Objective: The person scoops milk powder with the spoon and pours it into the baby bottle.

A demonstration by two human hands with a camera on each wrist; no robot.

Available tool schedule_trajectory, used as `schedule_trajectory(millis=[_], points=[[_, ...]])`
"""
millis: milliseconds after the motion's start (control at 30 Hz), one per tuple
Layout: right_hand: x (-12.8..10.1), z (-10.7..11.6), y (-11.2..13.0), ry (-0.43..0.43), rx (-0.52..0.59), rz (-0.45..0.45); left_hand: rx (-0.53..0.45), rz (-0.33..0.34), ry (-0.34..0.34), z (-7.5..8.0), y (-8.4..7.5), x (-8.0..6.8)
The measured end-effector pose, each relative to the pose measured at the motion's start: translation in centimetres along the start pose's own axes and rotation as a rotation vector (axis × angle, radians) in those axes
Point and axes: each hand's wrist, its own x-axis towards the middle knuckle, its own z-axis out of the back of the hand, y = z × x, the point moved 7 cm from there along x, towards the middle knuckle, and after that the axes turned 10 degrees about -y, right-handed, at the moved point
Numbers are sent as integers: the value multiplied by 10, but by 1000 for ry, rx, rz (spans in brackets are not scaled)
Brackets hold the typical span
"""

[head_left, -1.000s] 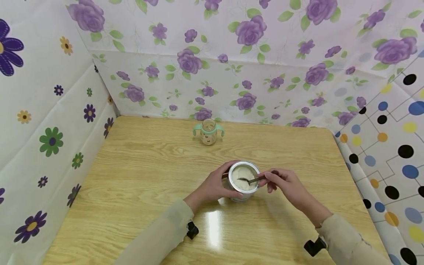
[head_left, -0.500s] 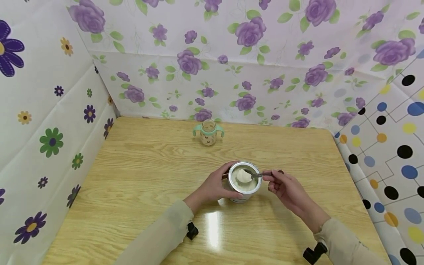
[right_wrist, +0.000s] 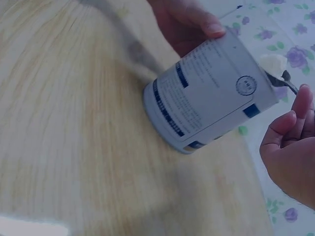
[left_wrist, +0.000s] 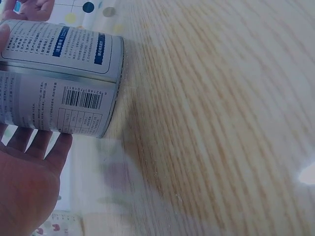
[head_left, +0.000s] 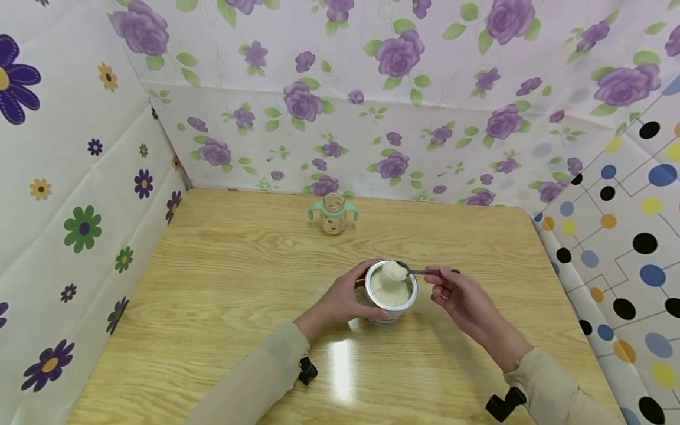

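From the head camera, an open metal tin (head_left: pixel 391 292) of pale powder stands on the wooden tabletop (head_left: pixel 212 283), a little right of the middle and on the near half. The left hand (head_left: pixel 340 301) wraps the tin's left side, fingers curled round its wall. The right hand (head_left: pixel 462 295) sits just right of the tin and pinches the handle of a spoon (head_left: pixel 419 272), whose bowl carries a heaped mound of powder above the tin's far rim. Farther back, near the flowered back wall (head_left: pixel 340 118), a small baby bottle (head_left: pixel 333 212) with green handles stands upright, well apart from the tin. In the left wrist view, the tin (left_wrist: pixel 59 78) fills the upper left, its printed label and barcode facing the camera, its base resting on the tabletop (left_wrist: pixel 221 123); the left hand (left_wrist: pixel 24 182) lies against the label side with its fingers (left_wrist: pixel 29 140) reaching round behind the wall. In the right wrist view, the tin (right_wrist: pixel 216 93) stands on the tabletop (right_wrist: pixel 74 123), with the left hand (right_wrist: pixel 187 24) gripping it from the far side, thumb on the rim. The spoon (right_wrist: pixel 283 74) with its lump of powder shows at the tin's upper right edge, and the right hand (right_wrist: pixel 290 152) is at the right edge, fingers bent, though the pinch on the handle is not visible here.
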Motion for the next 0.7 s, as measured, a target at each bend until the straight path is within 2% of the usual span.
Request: schedule_trajectory(millis=[167, 300, 533, 700], points=[[0, 7, -9, -18, -58, 1, -1, -9, -7, 1, -2, 0], [1, 8, -8, -29, -69, 39, 0, -1, -10, 1, -1, 0], [0, 8, -8, -46, -111, 35, -10, -21, -7, 0, 0, 0], [1, 7, -8, -45, -38, 25, -1, -20, -7, 0, 0, 1]])
